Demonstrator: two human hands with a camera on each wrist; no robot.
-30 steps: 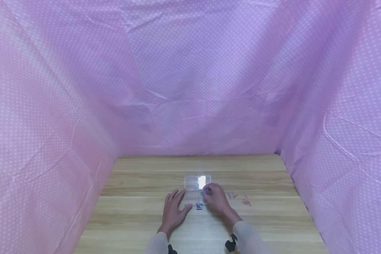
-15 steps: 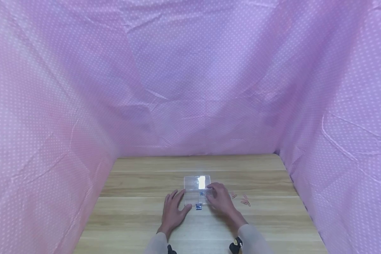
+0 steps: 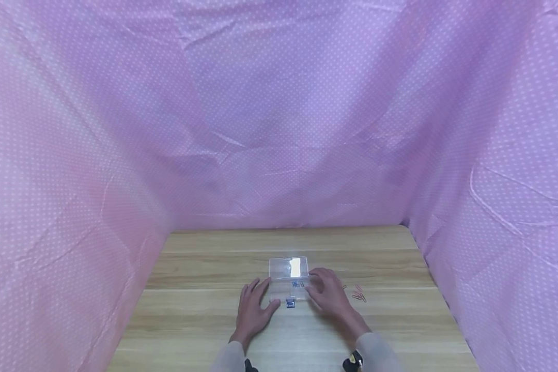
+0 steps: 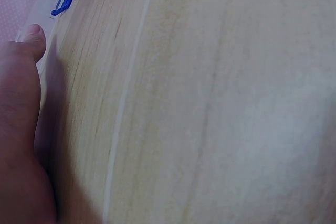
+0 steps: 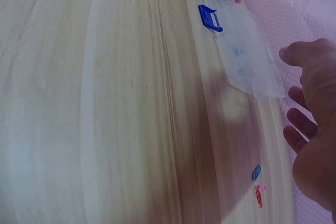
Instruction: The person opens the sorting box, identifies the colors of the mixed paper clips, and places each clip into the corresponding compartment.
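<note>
A clear plastic box [image 3: 280,290] stands on the wooden table, its lid [image 3: 280,267] tipped back and its blue latch [image 3: 290,303] toward the person. Several blue paper clips [image 3: 296,284] lie in the right-hand compartment. My left hand [image 3: 253,311] rests at the box's left side, thumb at the front corner and fingers spread along the edge. Just off the right side is my right hand [image 3: 329,293], fingers loosely bent with nothing between them. From the right wrist, a blue paper clip [image 5: 256,172] lies on the table beneath that hand [image 5: 317,98].
Red and pink paper clips [image 3: 359,295] are scattered on the table to the right of the box. Another red clip [image 5: 259,196] lies beside the blue one. Pink dotted cloth [image 3: 288,201] hangs around the table's back and sides.
My right hand has moved right, from over the right compartment to beside the box, uncovering the blue clips inside and covering some on the table. My left hand has stayed in place.
</note>
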